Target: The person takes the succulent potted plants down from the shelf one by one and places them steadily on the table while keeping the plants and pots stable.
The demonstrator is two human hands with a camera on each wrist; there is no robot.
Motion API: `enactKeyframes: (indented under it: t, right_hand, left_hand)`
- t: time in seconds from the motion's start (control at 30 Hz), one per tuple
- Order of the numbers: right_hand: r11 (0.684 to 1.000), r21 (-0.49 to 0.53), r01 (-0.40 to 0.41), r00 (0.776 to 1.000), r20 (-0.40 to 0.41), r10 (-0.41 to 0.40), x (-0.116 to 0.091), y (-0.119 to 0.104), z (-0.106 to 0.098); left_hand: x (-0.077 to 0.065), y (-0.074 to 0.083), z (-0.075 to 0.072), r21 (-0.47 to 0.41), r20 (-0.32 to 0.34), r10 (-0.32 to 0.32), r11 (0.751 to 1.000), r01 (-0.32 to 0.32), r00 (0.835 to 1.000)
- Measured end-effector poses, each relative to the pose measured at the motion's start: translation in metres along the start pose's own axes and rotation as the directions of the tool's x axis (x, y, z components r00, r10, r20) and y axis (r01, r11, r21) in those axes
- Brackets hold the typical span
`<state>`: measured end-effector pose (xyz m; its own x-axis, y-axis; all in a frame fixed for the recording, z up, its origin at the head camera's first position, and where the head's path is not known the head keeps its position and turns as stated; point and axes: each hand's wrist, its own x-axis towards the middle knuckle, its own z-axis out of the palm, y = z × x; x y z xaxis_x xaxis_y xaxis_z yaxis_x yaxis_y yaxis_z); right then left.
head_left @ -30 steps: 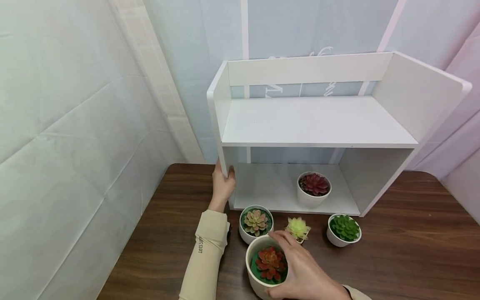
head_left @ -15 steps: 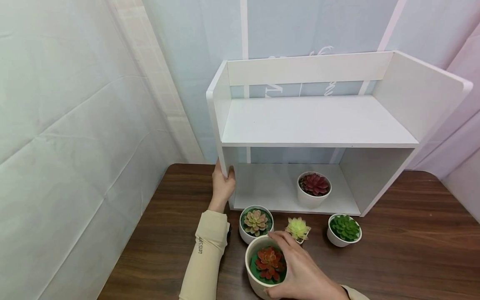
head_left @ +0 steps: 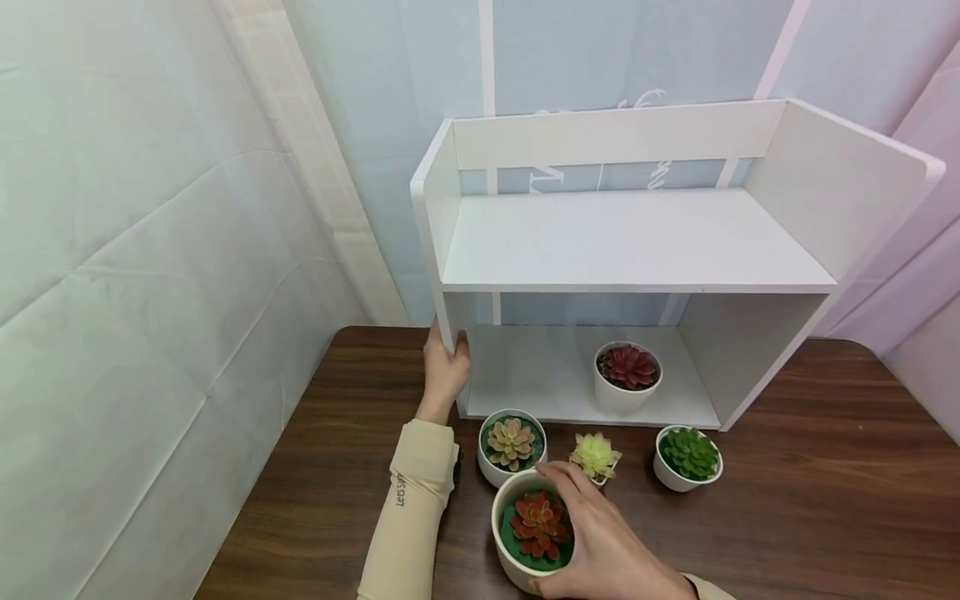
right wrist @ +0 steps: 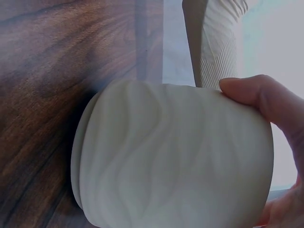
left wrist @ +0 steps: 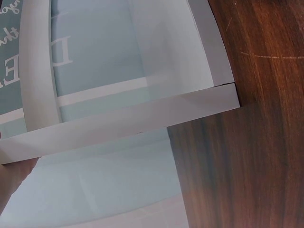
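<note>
In the head view my right hand [head_left: 600, 537] grips the rim of a cream pot with a red succulent [head_left: 540, 525], thumb at the near side and fingers at the far side. The right wrist view shows the wavy wall of this cream pot [right wrist: 175, 152], its base right at the wooden tabletop. My left hand [head_left: 446, 367] holds the front edge of the left side panel of a white two-tier shelf [head_left: 637, 237], thumb on the inner face. In the left wrist view that panel [left wrist: 128, 114] runs across, with part of the hand [left wrist: 14, 180] at the left border.
A white pot with a dark red succulent [head_left: 628, 379] stands on the lower shelf. Before the shelf are a pinkish-green succulent [head_left: 512, 446], a small yellow-green one [head_left: 596, 457] and a green one [head_left: 688, 457], all potted, on the brown table [head_left: 847, 500]. Curtains hang behind.
</note>
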<state>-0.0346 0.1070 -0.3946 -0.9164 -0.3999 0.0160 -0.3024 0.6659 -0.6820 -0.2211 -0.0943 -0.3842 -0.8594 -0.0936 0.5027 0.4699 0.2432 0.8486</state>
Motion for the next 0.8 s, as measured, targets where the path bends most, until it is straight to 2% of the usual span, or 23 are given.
enactKeyframes:
  t: [0.13,0.17,0.5,0.8]
  right_hand:
    - [1.0,0.002,-0.004,1.0,0.012,0.004,-0.0005,0.0005,0.0003]
    - [1.0,0.002,-0.002,1.0,0.012,0.002,-0.0006,0.0008,0.0004]
    - [0.999,-0.022,0.042,0.999,-0.021,-0.043,-0.0027,0.0033,0.0038]
    - [0.998,-0.026,0.06,0.998,-0.032,-0.061,-0.0039,0.0056,0.0055]
  left_hand:
    - [-0.0007,0.0008,-0.0004,-0.01,0.003,-0.011,1.0,0.011,1.0]
    - [-0.0002,-0.0043,0.0002,-0.01,0.002,-0.004,1.0,0.004,1.0]
    - [0.001,-0.0065,0.0011,0.002,0.0,0.006,1.0,-0.006,1.0]
    - [-0.0004,-0.0061,0.0011,-0.009,-0.003,-0.011,1.0,0.011,1.0]
